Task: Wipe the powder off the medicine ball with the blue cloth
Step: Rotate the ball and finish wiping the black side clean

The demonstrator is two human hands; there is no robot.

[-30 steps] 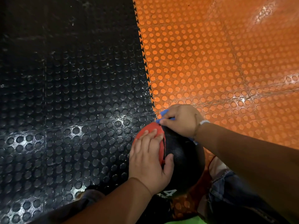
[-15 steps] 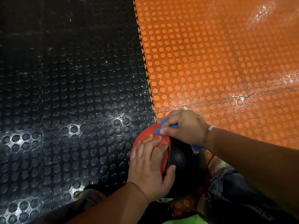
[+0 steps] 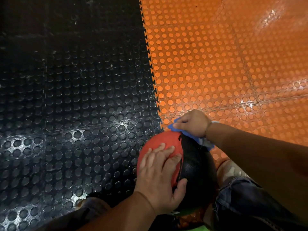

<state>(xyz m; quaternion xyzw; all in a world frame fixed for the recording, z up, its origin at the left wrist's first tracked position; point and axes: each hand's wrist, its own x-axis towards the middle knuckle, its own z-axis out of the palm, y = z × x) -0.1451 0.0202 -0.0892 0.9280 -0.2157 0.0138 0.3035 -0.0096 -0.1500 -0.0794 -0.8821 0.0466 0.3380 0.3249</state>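
floor (image 3: 83, 97): studded | medicine ball (image 3: 196, 169): under both hands | left hand (image 3: 160, 177): flat, steadying the red panel | right hand (image 3: 194, 124): clutching blue cloth (image 3: 172, 127), now rubbing the far top beyond the left fingertips; wiping likely midway

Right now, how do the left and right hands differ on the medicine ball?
1. The left hand lies flat, fingers straight, on the red-and-black textured rubber medicine ball; the right hand is curled.
2. The left hand holds nothing; the right hand has a pinching grip on the crumpled blue cloth.
3. The left hand covers the ball's near red side, thumb on the black side; the right hand sits at its far top edge.
Shared: both are at the ball.
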